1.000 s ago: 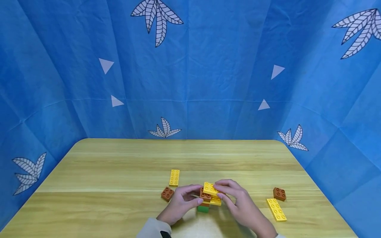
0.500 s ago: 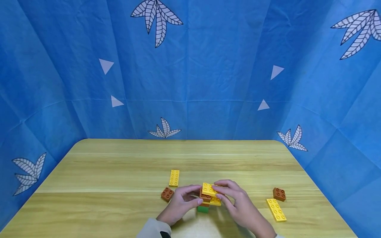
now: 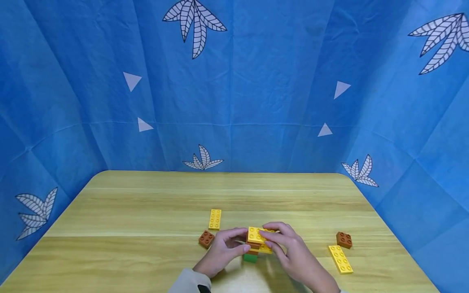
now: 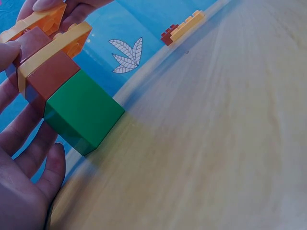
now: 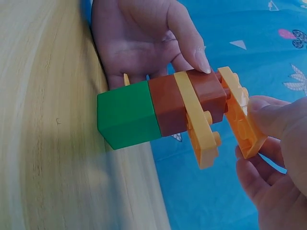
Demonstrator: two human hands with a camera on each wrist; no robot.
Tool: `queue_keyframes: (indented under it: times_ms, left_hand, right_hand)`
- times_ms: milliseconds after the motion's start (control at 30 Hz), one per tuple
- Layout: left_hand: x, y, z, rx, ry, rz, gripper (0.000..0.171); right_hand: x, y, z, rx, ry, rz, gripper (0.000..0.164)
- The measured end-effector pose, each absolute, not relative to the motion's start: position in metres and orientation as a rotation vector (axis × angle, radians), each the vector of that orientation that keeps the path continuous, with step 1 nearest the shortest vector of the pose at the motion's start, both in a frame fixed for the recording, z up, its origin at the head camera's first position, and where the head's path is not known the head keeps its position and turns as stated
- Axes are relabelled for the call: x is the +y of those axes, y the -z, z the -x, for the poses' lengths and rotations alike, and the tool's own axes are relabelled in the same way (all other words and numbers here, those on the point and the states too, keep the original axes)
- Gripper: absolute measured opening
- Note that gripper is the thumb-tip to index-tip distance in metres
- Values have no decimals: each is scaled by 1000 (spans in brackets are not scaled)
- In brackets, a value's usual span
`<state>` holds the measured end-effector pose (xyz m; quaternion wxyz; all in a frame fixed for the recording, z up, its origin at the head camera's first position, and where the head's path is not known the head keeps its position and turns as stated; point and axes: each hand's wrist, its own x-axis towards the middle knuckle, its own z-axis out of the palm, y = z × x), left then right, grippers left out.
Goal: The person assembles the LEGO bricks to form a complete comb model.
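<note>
Grips brick stack (image 5: 165,105) in left hand (image 3: 222,251), upper yellow plate (image 3: 253,235) in right hand (image 3: 294,249); might seat crooked by pressing off-centre.

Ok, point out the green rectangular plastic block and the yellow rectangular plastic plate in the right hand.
Green rectangular plastic block (image 4: 85,110): left wrist view, broad side face.
Yellow rectangular plastic plate (image 3: 255,235): head view, uncovered studded top.

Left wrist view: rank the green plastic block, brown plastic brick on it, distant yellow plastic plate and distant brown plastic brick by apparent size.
1. Green plastic block
2. Brown plastic brick on it
3. Distant yellow plastic plate
4. Distant brown plastic brick
Nearness enlarges the first two.
</note>
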<state>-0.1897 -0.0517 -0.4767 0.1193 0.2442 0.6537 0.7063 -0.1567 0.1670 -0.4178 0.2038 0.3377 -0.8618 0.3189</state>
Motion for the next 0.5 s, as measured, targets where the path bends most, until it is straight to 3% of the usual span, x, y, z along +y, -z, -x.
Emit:
queue_keyframes:
  times_ms: [500]
  left_hand:
    - [-51, 477, 190, 1885, -2072, -717, 40]
  right_hand:
    - [164, 417, 154, -2421, -858, -949, 33]
